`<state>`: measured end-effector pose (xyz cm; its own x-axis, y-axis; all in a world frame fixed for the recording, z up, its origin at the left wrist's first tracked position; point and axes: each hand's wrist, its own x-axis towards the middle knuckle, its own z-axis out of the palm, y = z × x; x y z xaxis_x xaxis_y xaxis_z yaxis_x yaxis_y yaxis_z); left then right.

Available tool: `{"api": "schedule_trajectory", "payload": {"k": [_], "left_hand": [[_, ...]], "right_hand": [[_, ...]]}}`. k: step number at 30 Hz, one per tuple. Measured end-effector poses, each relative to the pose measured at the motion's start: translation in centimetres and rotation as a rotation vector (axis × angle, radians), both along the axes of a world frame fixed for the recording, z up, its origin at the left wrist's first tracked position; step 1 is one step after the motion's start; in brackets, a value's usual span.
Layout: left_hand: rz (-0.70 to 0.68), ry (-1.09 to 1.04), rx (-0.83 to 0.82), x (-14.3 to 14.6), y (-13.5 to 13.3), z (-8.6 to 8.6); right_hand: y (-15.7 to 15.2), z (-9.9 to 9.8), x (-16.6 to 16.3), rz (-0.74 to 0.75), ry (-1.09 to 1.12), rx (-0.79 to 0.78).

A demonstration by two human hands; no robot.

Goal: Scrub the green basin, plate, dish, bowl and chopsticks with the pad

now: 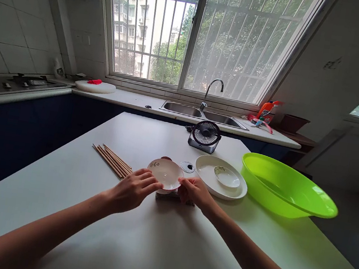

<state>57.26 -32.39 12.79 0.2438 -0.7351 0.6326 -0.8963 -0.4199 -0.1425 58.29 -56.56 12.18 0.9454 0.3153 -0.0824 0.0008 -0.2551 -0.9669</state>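
A shallow white dish (168,176) with a reddish rim and a small leaf pattern is held between my two hands, above the table. My left hand (134,191) grips its near left rim with the fingers bent over the edge. On the right rim, my right hand (193,190) pinches it between thumb and fingers. Below the dish, a dark flat object (174,198) is partly hidden. A reddish-brown edge (166,158) peeks out behind it. Wooden chopsticks (112,160) lie beside my left hand.
Right of my hands, a white oval plate (201,172) bears a small patterned dish (227,177). Beyond it stands a green basin (290,209). A small black fan (205,136) and a white item with a dark hole (187,167) are farther back. A double sink (183,109) lines the window.
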Motion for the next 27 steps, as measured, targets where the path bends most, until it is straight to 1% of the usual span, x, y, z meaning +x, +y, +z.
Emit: {"api": "schedule_trajectory", "payload": {"k": [2, 4, 6, 8, 9, 10, 11, 12, 14, 16, 18, 21, 24, 27], "left_hand": [[0.015, 0.044, -0.011, -0.1, 0.0, 0.1], [0.024, 0.077, -0.031, -0.2, 0.0, 0.1], [0.025, 0.096, -0.05, -0.2, -0.1, 0.2], [0.025, 0.105, -0.065, -0.2, -0.1, 0.4], [0.027, 0.109, -0.073, -0.3, -0.2, 0.6], [0.032, 0.114, -0.081, -0.3, -0.2, 0.8], [0.037, 0.121, -0.087, -0.4, -0.3, 1.0], [0.041, 0.128, -0.09, -0.4, -0.3, 1.2], [0.046, 0.145, -0.093, -0.6, -0.4, 1.6], [0.048, 0.171, -0.102, -0.8, -0.5, 2.0], [0.044, 0.196, -0.109, -1.0, -0.6, 2.4], [0.032, 0.225, -0.085, -1.4, -0.7, 3.1], [0.01, 0.273, -0.039, -1.8, -1.1, 4.1], [-0.007, 0.302, -0.004, -1.9, -1.8, 5.3]], "right_hand": [[0.0, 0.2, -0.2, 0.019, -0.034, -0.023], [-0.1, 0.5, -0.4, 0.021, -0.139, -0.106], [-0.2, 0.9, -0.8, -0.034, -0.337, -0.26], [-0.4, 1.4, -1.2, -0.137, -0.572, -0.414], [-0.4, 1.6, -1.5, -0.179, -0.678, -0.458], [-0.5, 1.9, -1.7, -0.197, -0.769, -0.471], [-0.5, 2.1, -2.0, -0.183, -0.845, -0.458], [-0.4, 2.3, -2.2, -0.138, -0.906, -0.431], [-0.3, 2.5, -2.7, 0.009, -0.976, -0.377], [-0.2, 2.7, -3.1, 0.138, -0.976, -0.355], [-0.3, 3.0, -3.5, 0.202, -0.925, -0.362], [-0.6, 3.8, -4.0, 0.238, -0.815, -0.369], [-1.3, 5.0, -4.5, 0.297, -0.704, -0.338], [-2.3, 6.2, -4.9, 0.318, -0.657, -0.324]]}}
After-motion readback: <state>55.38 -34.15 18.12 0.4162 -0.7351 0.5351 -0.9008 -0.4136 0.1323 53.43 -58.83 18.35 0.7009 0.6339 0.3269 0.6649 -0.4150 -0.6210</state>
